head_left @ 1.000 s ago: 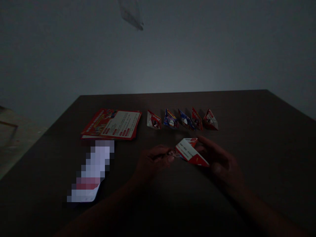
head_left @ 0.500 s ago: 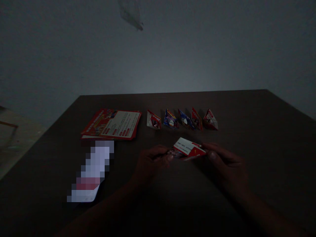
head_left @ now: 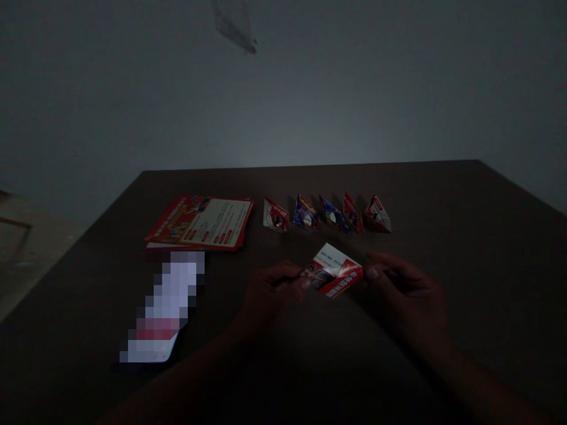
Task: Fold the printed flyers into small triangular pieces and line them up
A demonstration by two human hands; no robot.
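Note:
A folded piece of printed paper [head_left: 335,271], white and red with a dark picture, is held between my two hands above the table. My left hand [head_left: 275,290] pinches its left corner, thumb on top. At the opposite corner, my right hand [head_left: 405,292] grips it between thumb and fingers. Beyond the hands stands a row of several small folded paper pieces [head_left: 306,213], red, white and blue, with raised pointed edges. To the left lies a stack of red and white printed leaflets [head_left: 217,221].
A lit phone [head_left: 170,307], its screen blurred out, lies left of my left forearm. The dark table [head_left: 310,180] ends at a pale wall [head_left: 310,88]. A small hanging object [head_left: 234,26] shows high on that wall.
The folded paper has flattened and turned between my fingers, so its red printed band and more of its picture now show. My hands have barely shifted.

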